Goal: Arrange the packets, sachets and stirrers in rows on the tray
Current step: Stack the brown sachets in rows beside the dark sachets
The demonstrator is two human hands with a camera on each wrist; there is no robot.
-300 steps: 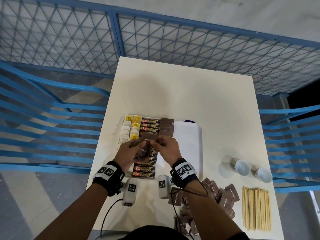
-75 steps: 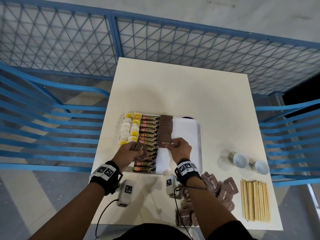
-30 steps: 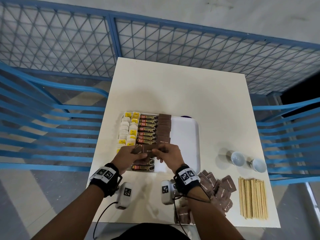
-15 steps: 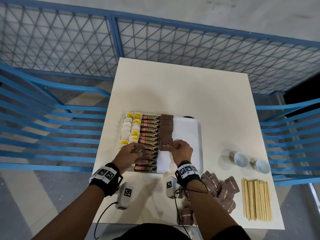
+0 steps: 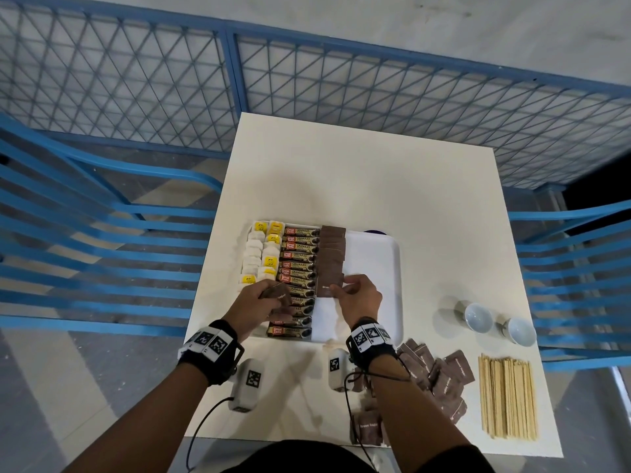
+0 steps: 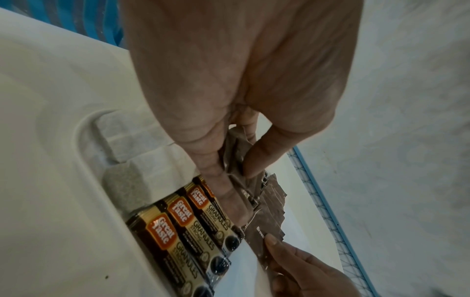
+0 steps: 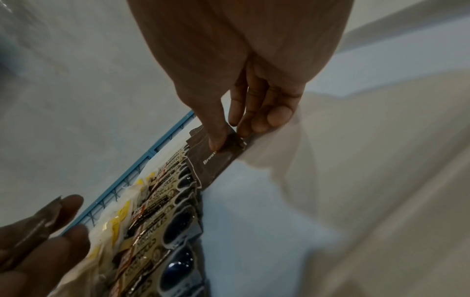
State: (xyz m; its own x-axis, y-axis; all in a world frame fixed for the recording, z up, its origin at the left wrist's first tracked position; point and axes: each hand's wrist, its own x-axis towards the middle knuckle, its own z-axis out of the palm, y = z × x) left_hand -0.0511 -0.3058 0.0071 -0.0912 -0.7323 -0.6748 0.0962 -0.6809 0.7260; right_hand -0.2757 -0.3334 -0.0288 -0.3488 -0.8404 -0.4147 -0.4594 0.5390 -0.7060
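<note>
A: Noting position. Right hand (image 5: pixel 358 298) is pinching the near brown sachet (image 5: pixel 327 286) by its edge, thumb on top, laying it at the near end of the brown row on the tray (image 5: pixel 392 268).

B: Left hand (image 5: pixel 254 303)?

A: It is gripping a small stack of spare sachets (image 5: pixel 275 295), fingers curled round them, over the coffee sticks (image 5: pixel 298 256).

B: Handling?

A: Judging them light, thin, floppy, probably slick foil. Pinching a sealed edge looks safest; pressing flat should be keeping the overlap from sliding.
</note>
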